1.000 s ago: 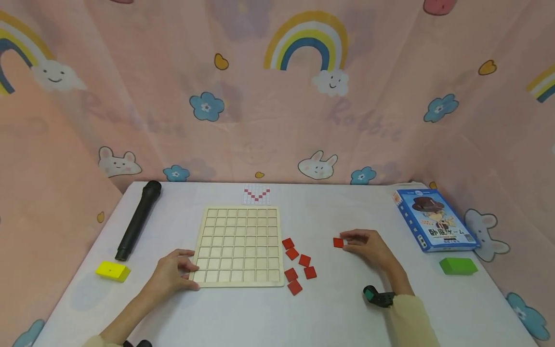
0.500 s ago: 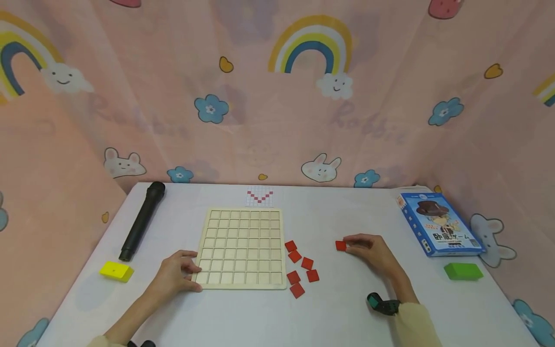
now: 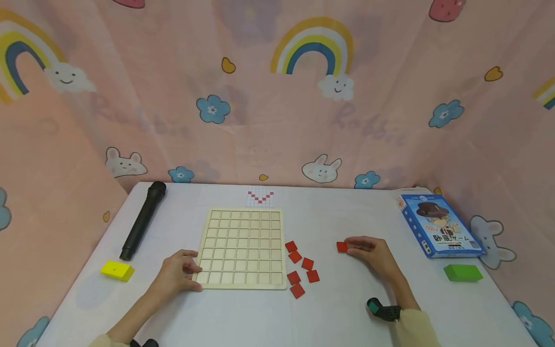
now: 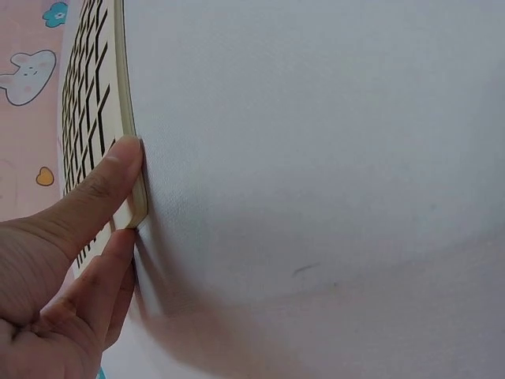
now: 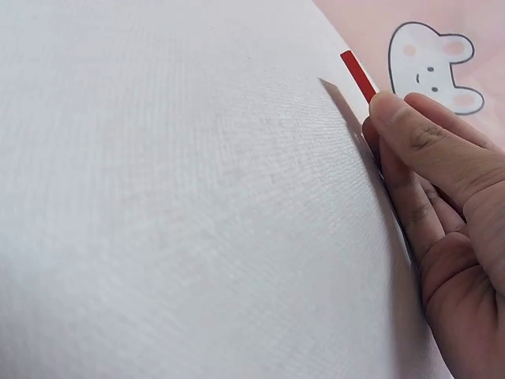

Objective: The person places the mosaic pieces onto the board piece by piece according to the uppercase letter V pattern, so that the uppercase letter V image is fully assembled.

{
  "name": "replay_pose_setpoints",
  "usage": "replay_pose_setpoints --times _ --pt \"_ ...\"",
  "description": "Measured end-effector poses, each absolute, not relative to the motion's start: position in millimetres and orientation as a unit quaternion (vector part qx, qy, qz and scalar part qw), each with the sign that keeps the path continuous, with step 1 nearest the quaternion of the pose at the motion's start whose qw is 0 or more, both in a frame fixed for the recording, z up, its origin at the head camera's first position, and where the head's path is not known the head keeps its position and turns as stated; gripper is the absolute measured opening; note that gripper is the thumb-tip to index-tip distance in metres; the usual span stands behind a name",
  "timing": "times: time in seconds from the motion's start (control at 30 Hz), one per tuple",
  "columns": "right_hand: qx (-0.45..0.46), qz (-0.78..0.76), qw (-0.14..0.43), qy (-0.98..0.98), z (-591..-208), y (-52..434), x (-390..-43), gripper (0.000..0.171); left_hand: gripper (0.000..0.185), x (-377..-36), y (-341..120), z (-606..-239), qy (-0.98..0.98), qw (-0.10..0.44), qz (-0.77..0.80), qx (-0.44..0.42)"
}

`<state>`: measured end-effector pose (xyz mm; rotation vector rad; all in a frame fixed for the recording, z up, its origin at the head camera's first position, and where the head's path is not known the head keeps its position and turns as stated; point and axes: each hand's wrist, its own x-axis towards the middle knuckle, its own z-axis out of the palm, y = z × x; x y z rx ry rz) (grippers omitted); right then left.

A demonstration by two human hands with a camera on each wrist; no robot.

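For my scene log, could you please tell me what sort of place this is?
Probably a tabletop play booth: a white table enclosed by pink cartoon-print cloth, with a wooden grid board and red tiles.

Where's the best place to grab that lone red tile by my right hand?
Pinch the red tile across two opposite edges, coming from above. It looks thin and lies flat on the table, apart from the others, so only its edges offer grip; the right hand already touches its right side.

Both hands low, forearms angled inward.
Left hand lay with thumb and fingers pinched together; right hand extended, fingertips closed in a pinch.
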<state>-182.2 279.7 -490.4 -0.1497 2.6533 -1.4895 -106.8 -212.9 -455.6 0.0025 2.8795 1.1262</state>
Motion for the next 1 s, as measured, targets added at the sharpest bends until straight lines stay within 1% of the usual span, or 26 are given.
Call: replay_pose_setpoints --times 0.33,0.63,1.0 --pt "-0.035 -0.482 0.028 0.875 -490 267 -175 0.037 0.040 -105 -212 -452 0.926 0.029 0.376 -0.004" --pt "-0.008 -0.472 0.013 0.881 -480 247 -168 0.032 0.041 -106 -211 -453 0.928 0.025 0.372 -0.009" --pt "0.012 -0.485 0.014 0.874 -472 223 -159 0.031 0.039 -105 -211 -456 0.928 0.022 0.373 -0.011"
